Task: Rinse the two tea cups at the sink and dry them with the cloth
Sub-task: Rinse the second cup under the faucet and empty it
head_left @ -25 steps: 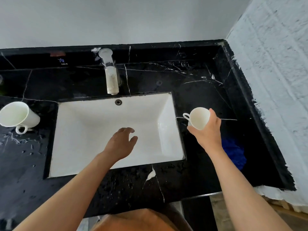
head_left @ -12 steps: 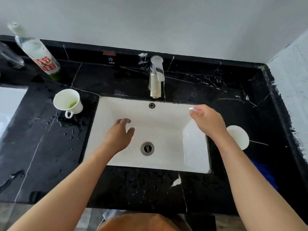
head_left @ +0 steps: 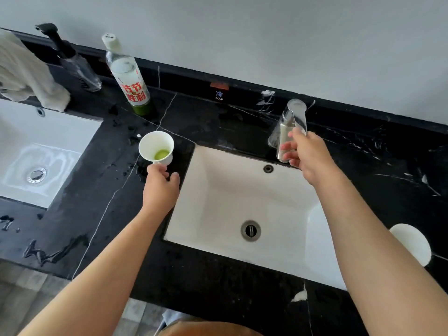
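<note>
Left hand [head_left: 160, 187] moved off the sink [head_left: 218, 190] to the left cup [head_left: 156, 148], now gripping its handle; cup upright on the counter [head_left: 213, 127], green dregs inside. Right hand [head_left: 306, 156] moved up, closed around the faucet [head_left: 289, 127]. Second cup [head_left: 412, 243] right of sink. Tag reads "COLD" [head_left: 219, 96]; bottle [head_left: 128, 78] has red Chinese print.

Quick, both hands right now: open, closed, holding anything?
Left hand: closed on the handle of the tea cup standing on the counter.
Right hand: fingers wrapped around the faucet.
</note>
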